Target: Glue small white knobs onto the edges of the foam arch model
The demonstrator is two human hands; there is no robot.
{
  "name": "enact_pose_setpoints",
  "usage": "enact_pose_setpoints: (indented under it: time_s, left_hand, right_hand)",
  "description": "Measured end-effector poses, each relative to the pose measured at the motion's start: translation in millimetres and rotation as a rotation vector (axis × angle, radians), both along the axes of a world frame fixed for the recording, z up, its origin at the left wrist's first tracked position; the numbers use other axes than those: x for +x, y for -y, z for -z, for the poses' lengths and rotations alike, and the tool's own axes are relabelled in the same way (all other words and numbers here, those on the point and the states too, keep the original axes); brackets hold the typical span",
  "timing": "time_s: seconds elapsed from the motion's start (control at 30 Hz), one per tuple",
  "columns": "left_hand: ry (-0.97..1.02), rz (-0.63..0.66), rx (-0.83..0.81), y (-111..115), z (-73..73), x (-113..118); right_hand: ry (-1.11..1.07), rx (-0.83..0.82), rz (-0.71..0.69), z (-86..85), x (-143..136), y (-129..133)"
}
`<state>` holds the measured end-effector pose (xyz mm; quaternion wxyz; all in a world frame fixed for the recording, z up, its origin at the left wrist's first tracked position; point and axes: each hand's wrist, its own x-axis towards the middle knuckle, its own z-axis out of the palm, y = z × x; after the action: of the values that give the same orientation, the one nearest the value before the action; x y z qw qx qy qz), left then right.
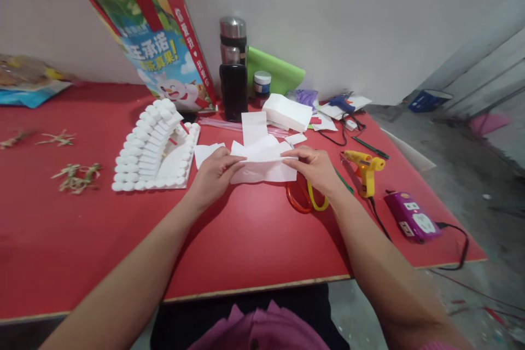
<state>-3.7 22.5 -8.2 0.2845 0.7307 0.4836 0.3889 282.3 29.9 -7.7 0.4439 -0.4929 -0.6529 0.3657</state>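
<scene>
A creased white paper (pixel 264 170) is stretched between my two hands above the middle of the red table. My left hand (pixel 215 175) pinches its left end between thumb and fingers. At the right end, my right hand (pixel 312 168) pinches it the same way. More white paper pieces (pixel 255 127) lie just behind it, and another piece is beside my left hand. Scissors with red and yellow handles (pixel 299 199) lie partly under my right hand and wrist. To the left stands a white model with stepped rows (pixel 141 156).
On the right are a yellow glue gun (pixel 368 170), a purple power strip (pixel 412 217) and cords. Behind stand a colourful bag (pixel 164 54), a flask (pixel 233 33), a black object (pixel 233 90) and a jar (pixel 262 83). Twig-like knots (pixel 80 176) lie left.
</scene>
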Motion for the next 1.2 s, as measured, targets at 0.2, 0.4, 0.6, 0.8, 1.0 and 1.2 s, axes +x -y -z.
enact_pose_setpoints:
  time_s: [0.2, 0.4, 0.6, 0.8, 1.0, 1.2]
  left_hand:
    - [0.209, -0.043, -0.041, 4, -13.6, 1]
    - [0.642, -0.067, -0.519, 2, -5.6, 3]
    - [0.606, -0.088, -0.447, -4, -1.3, 5]
    - [0.570, -0.157, -0.489, -3, 1.3, 9]
    - [0.416, -0.241, -0.381, 1, 9.4, 17]
    - [0.501, -0.251, -0.232, -1, 12.9, 18]
  right_hand:
    - [-0.066, 0.085, -0.051, -9.9, -1, 3]
    - [-0.335, -0.230, -0.035, -2.9, -11, 7]
    - [-0.242, -0.204, -0.079, -2.3, -12, 6]
    - [-0.040, -0.021, -0.083, -3.8, -14, 7]
    - [0.112, 0.099, -0.031, 2.7, -24, 9]
    - [-0.051, 0.077, -0.039, 8.8, -31, 5]
